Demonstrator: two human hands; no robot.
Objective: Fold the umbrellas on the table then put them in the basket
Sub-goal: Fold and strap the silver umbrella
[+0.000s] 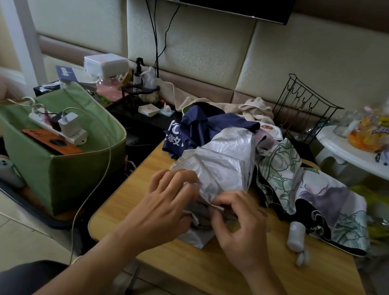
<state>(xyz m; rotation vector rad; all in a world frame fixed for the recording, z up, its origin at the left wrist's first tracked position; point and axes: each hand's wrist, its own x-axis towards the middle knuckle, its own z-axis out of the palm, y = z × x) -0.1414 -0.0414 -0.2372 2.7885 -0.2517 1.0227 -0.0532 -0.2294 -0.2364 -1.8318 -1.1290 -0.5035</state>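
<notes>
Silver umbrella (pixel 221 166) fabric is bunched at the near middle of the wooden table (pixel 232 274), its crumpled canopy rising away from the two hands that work its near end. The left hand (pixel 167 201) is laid over the left side of the bundle, fingers curled into the folds and gripping the cloth. The right hand (pixel 241 230) is set just beside it, thumb and fingers pinching a fold of the same fabric. Just right of the hands, a white umbrella handle (pixel 296 236) lies on the tabletop, joined to a floral-printed umbrella (pixel 326 205) that is spread loosely along the table's right side. Behind the silver canopy, a navy umbrella (pixel 206 126) with white lettering is heaped at the far end of the table. To the left, off the table, a green basket (pixel 64 168) is seen standing in a black tray (pixel 5 189); a power strip (pixel 58 124) with a charger plugged in and an orange flat object (pixel 52 142) are held inside it. Farther back, a black wire rack (pixel 302 108) stands against the padded wall.
</notes>
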